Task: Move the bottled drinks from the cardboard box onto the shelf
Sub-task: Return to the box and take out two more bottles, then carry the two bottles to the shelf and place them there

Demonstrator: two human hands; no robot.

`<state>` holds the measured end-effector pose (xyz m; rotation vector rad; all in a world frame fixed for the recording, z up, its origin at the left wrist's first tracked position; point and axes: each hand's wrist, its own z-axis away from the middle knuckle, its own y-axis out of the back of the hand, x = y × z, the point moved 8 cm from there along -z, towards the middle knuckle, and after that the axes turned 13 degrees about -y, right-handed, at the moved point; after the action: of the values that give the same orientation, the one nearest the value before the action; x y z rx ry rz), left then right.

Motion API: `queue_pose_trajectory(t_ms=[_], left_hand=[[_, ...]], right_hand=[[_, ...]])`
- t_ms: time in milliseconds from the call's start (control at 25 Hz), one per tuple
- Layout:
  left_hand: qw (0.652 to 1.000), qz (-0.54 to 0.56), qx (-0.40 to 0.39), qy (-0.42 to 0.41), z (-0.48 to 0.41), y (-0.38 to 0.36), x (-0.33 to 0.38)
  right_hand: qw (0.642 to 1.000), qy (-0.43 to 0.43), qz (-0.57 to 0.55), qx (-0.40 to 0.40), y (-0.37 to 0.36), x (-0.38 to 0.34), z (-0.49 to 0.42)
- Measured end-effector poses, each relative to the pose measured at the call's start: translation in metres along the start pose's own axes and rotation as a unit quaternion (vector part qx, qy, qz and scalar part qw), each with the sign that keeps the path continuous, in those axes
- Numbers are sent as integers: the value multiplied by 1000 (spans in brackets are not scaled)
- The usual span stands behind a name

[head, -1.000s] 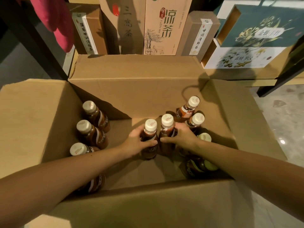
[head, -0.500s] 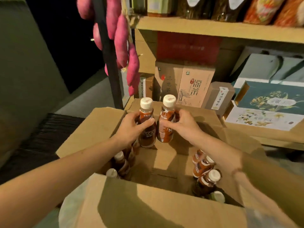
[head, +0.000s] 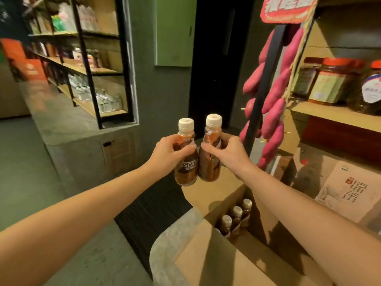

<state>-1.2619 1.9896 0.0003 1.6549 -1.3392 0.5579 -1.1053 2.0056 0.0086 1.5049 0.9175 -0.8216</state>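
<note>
The left hand (head: 170, 154) and right hand (head: 227, 154) are gripping two coffee bottles (head: 185, 172) by their shoulders, seemingly light, stiff, slippery plastic.

**Two bottles up and out of the box**

A second ago both hands were down inside the cardboard box (head: 216, 265), each gripping a bottle that stood on its floor among the others. Half a second ago the pair had risen to about the level of the box's rim. Now the left hand (head: 167, 153) and right hand (head: 228, 153) hold the left bottle (head: 185, 164) and right bottle (head: 210, 162) high, well clear of the box, against a dark doorway (head: 214, 69). The view has swung leftward. The box has dropped to the lower right, with three remaining bottles (head: 236, 215) showing. The string of pink sweet potatoes (head: 276, 112) has passed from left of the hands to right. A far shelving unit (head: 92, 71) has come into sight at the left
</note>
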Motion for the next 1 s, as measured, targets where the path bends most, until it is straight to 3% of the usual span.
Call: queue_pose_trajectory(t_ms=[440,720,1000], left_hand=[[972,-108,197,73,60,348,-88],[954,-151,240,92,61,571,-163],[943,-140,284,103,25,711,-252]], right_hand=[[973,105,-51,-201,-338,-187,-69],[963,125,-82,-223,-544,-304,-121],[960,123,-101,-229,-701,-368,-214]])
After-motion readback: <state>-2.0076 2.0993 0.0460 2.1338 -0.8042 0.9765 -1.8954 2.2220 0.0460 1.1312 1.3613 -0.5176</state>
